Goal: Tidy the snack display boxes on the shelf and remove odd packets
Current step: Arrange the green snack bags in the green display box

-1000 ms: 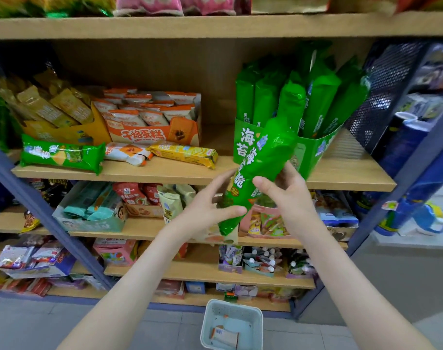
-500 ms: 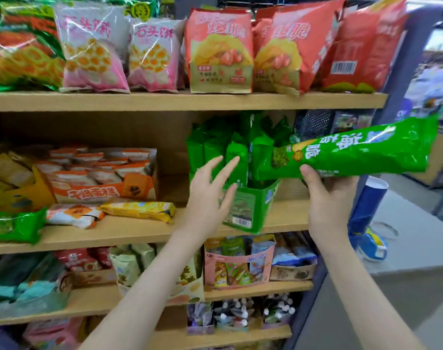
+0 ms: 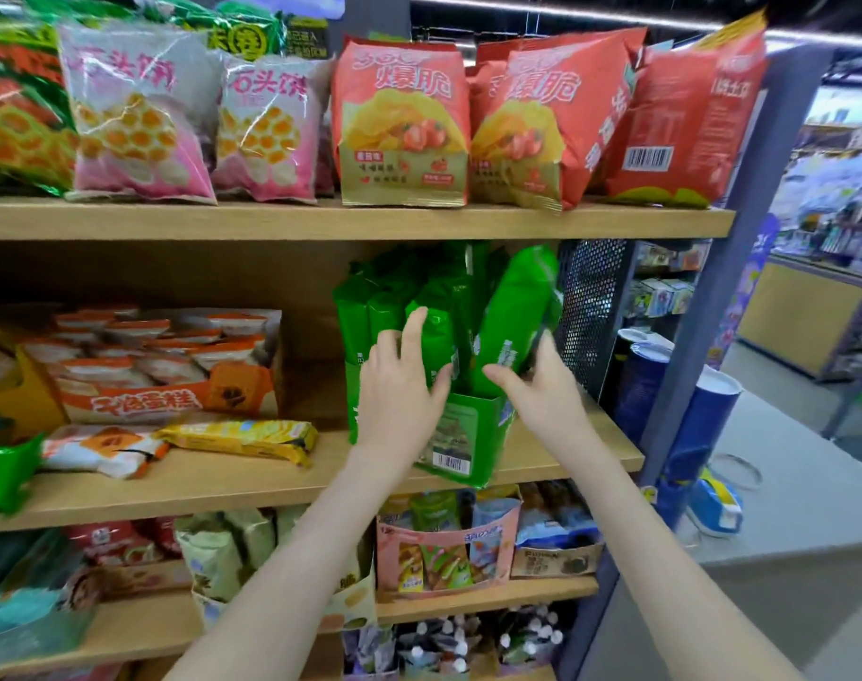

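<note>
1. Head view, first risk: the right grip [image 3: 537,393] pinches the lower part of a tall green foil snack packet [image 3: 517,307] between the thumb and curled fingers. The packet's bottom end is at the open top of the green cardboard display box [image 3: 460,435]. The box looks crowded, so a packet that lands on the rim or on a neighbour could buckle or wedge instead of sliding in.
2. Head view, second risk: the box stands with its near corner right at the front edge of the wooden shelf [image 3: 222,484]. A hard downward push could, I judge, tip it or nudge it off.
3. Head view, third risk: the left grip [image 3: 399,390] is spread, with straight fingers pressed against the row of upright green packets [image 3: 384,312] on the left side of the box. If it lifts too soon, they may lean right and close the gap.
4. Head view, the packet and the grip: the packet rises from the right grip, leaning slightly right, with most of its length above the pinch, so it can wobble. The box sits below and between both grips.
5. Head view, odd packets: a flat yellow wrapped packet [image 3: 242,437] and an orange-and-white packet [image 3: 99,447] lie loose on the shelf to the left. Both are well apart from the grips and not yet removed.
</note>
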`<state>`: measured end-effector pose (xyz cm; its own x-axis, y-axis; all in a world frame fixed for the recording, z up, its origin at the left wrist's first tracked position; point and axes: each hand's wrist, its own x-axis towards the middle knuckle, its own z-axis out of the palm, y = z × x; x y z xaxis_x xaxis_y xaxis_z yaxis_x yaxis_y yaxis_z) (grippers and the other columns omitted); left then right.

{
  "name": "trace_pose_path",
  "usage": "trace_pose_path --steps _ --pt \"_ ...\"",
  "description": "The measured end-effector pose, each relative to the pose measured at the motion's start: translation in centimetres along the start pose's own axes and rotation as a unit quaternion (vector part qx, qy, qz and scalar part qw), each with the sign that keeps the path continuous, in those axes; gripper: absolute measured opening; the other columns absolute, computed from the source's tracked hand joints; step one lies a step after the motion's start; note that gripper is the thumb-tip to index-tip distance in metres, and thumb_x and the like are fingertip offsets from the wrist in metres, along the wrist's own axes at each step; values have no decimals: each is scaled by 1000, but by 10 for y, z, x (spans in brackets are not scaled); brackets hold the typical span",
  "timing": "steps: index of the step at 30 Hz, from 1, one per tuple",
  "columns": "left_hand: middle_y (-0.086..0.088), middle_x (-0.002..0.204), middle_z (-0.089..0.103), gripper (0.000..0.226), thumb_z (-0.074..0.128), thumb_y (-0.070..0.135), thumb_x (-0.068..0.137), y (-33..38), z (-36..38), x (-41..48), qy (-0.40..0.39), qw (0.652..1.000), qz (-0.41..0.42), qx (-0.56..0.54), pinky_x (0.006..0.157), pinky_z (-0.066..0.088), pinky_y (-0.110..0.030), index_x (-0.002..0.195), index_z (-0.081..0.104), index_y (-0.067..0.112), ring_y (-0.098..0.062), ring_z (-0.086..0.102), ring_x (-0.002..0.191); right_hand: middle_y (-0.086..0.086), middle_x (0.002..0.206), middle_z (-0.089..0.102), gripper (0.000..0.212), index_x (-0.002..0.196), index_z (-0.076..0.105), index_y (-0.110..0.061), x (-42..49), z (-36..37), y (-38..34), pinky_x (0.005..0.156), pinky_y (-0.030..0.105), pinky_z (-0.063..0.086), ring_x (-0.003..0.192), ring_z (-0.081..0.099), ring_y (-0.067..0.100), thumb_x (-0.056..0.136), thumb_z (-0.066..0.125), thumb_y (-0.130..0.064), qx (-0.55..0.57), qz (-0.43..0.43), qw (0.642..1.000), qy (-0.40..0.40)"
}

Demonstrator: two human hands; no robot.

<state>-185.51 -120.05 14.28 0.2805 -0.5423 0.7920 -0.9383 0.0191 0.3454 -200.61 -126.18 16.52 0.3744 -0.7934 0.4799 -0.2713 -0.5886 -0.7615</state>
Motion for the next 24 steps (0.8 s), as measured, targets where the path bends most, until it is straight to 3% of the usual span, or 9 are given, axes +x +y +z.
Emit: trace_pose_path --steps 3,5,8,10,13,16,19,24 --pt "-6 119 47 66 68 19 88 6 -3 3 -23 991 -56 -115 84 39 -24 144 33 16 -18 50 103 -9 116 56 53 138 42 -19 4 8 1 107 39 35 120 51 17 90 65 -22 -85 6 995 -58" --pt "1 124 44 65 68 16 87 6 -6 5 -10 983 -77 -166 92 44 -29 142 34 19 -10 47 107 -12 115 53 57 141 39 -21 4 9 5 108 41 34 122 50 18 91 65 -23 -81 -4 995 -52" --pt "2 127 47 64 69 12 84 7 -12 7 22 975 -76 -209 97 47 -35 138 37 21 -10 49 113 2 151 37 89 153 7 -22 -2 15 12 113 47 28 139 35 22 89 68 -31 -45 -40 998 2" --pt "1 128 47 64 69 10 84 9 -15 7 42 969 -71 -234 98 47 -38 137 37 25 -12 50 116 0 157 25 94 150 -4 -40 -7 22 16 113 53 28 142 30 18 87 65 -34 -26 -108 993 38" --pt "3 128 45 69 68 10 84 9 -19 11 60 962 -55 -262 96 49 -45 132 32 42 -15 50 119 -23 153 18 90 146 -4 -51 -10 31 19 109 44 28 138 26 -2 91 61 -23 -60 -175 982 45" --pt "0 128 46 68 69 10 84 4 -25 14 78 958 -44 -274 93 52 -46 131 33 44 -17 50 119 -13 135 42 81 150 4 -38 -9 36 24 103 50 35 116 48 9 94 59 -18 -79 -171 980 60" --pt "-8 127 47 66 69 7 85 4 -32 13 121 953 -8 -277 88 54 -44 133 35 35 -19 52 116 -14 109 39 76 152 6 -30 -13 38 27 101 45 36 94 37 0 97 57 -24 -118 -170 976 67" --pt "-20 123 46 62 68 1 84 1 -35 7 170 940 32 -295 81 56 -40 132 35 24 -24 55 111 -6 122 44 91 152 -5 -32 -18 40 33 102 27 15 101 30 -3 91 61 -43 -156 -172 971 53"
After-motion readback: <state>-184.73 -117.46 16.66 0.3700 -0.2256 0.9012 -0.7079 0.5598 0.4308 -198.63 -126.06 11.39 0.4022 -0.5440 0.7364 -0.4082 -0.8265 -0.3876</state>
